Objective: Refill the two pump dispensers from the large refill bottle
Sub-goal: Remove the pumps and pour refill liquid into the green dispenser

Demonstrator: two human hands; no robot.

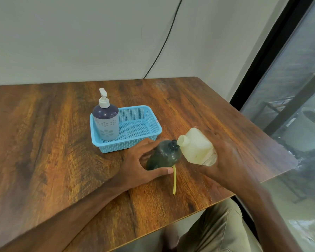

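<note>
1. The bench (53,133) takes any spill. Both bottles are tilted above its front right part, so liquid that misses likely runs toward the edge and your lap.
2. The blue basket (153,122) holds the second pump dispenser (105,122), upright at its left end with the pump on. Your left grip (140,160) works just in front of it, so a careless sweep could topple it.
3. Your right grip (225,157) wraps the refill bottle (195,146), tipped leftward. Its open mouth sits just beside the dispenser's neck, not over it. Tip further now and the liquid probably streams down the outside.
4. Your left grip curls round the green dispenser (164,155), which is leaning. Its neck is narrow, so a fast pour may overflow, and wet plastic could slip.
5. The yellow dip tube (175,179) lies on the bench just beside the dispenser, where a nudge could roll it off.
</note>
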